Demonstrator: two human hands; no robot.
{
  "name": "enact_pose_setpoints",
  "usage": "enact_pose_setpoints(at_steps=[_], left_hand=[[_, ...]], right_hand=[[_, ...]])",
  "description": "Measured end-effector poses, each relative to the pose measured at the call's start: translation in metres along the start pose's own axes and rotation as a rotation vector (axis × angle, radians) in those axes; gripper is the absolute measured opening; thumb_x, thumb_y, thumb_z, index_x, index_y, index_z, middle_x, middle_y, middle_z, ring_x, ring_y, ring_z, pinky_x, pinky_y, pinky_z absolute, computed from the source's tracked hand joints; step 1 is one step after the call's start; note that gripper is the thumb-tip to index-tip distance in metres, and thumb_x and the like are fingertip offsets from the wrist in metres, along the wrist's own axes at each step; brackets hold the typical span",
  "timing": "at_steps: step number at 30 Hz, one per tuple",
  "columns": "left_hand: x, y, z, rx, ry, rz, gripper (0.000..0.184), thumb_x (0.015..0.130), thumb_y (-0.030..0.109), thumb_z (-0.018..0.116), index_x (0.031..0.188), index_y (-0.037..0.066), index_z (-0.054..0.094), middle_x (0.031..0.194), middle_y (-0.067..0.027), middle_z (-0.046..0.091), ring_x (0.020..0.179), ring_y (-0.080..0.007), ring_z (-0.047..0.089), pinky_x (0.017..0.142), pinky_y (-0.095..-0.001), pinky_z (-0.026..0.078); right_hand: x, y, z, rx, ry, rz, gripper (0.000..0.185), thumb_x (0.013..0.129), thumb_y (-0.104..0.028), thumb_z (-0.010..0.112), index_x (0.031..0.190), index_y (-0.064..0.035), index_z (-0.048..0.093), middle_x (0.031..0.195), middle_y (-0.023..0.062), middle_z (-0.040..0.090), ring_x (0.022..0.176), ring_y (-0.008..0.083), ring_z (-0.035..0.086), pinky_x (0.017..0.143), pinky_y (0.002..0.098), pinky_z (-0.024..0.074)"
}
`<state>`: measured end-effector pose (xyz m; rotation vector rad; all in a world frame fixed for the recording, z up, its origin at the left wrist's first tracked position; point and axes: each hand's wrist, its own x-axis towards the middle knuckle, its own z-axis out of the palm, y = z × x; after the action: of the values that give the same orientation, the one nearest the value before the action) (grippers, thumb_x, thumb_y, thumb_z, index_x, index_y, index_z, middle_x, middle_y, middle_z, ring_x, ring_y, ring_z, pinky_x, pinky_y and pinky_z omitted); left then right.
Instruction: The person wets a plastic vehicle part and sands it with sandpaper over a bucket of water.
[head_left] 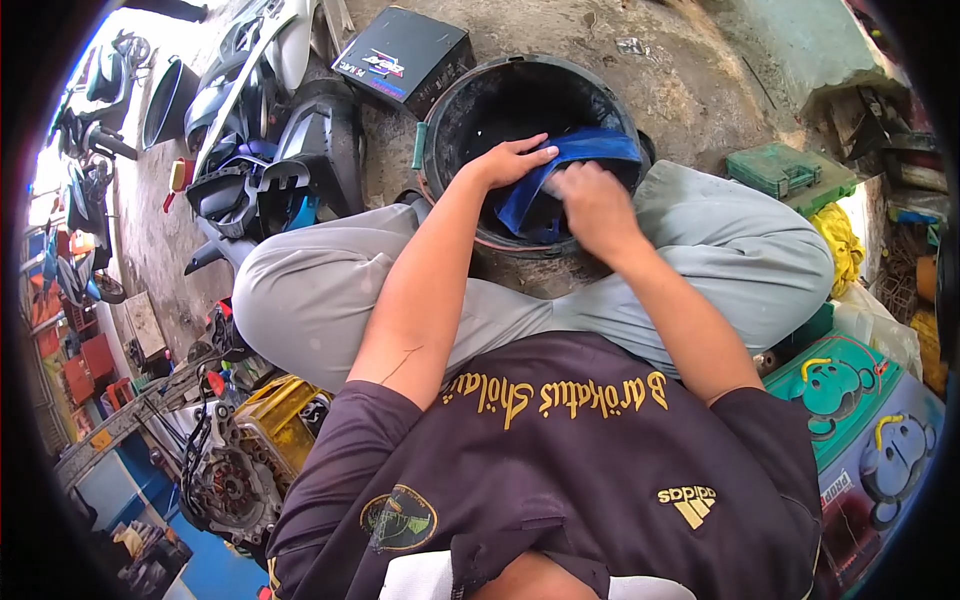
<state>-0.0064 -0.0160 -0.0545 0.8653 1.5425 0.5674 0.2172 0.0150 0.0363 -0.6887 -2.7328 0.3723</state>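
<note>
A round black tub [450,110] stands on the floor between my bent knees. Over its opening is a glossy blue panel [600,146] with an angled shape. My left hand [515,162] rests at the panel's upper left part, its thumb and fingers spread against the edge. Blurred by motion, my right hand [592,200] is curled over the inner side of the panel, pressing something pale and small that I cannot make out. The tub's inside is dark, and its contents are hard to see.
Behind the tub is a black box [405,55]. Motorcycle body parts [270,170] lie at the left, an engine part [230,485] and yellow crate [280,425] at lower left. A green case [775,170] and yellow cloth [838,245] sit at the right.
</note>
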Motion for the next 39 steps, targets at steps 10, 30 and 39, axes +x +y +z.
enact_pose_setpoints(at_steps=[10,30,39], left_hand=[[-0.012,0.015,0.000,-0.080,-0.015,-0.026,0.085,0.094,0.065,0.071,0.162,0.020,0.047,0.159,-0.0204,0.052,0.147,-0.0297,0.049,0.122,-0.0403,0.036],[-0.007,-0.003,-0.005,-0.051,0.102,-0.005,0.094,0.090,0.075,0.067,0.162,0.018,0.046,0.160,-0.0265,0.048,0.149,-0.0364,0.047,0.124,-0.0423,0.035],[-0.013,0.003,-0.018,0.028,0.098,0.011,0.103,0.083,0.079,0.071,0.156,0.010,0.053,0.153,-0.0294,0.055,0.143,-0.0371,0.054,0.120,-0.0421,0.041]], right_hand=[[-0.005,-0.008,0.005,0.193,0.045,-0.055,0.017,0.088,0.001,0.057,0.099,-0.0009,0.070,0.104,0.0171,0.069,0.103,0.0374,0.064,0.096,0.0488,0.0514],[0.000,-0.009,0.003,0.148,0.043,-0.003,0.017,0.090,-0.003,0.058,0.102,-0.0037,0.070,0.103,0.0142,0.071,0.107,0.0326,0.066,0.093,0.0434,0.0548],[-0.009,-0.026,0.005,0.233,-0.055,-0.056,0.025,0.095,-0.002,0.055,0.115,-0.0044,0.070,0.108,0.0156,0.071,0.103,0.0348,0.069,0.091,0.0448,0.0573]])
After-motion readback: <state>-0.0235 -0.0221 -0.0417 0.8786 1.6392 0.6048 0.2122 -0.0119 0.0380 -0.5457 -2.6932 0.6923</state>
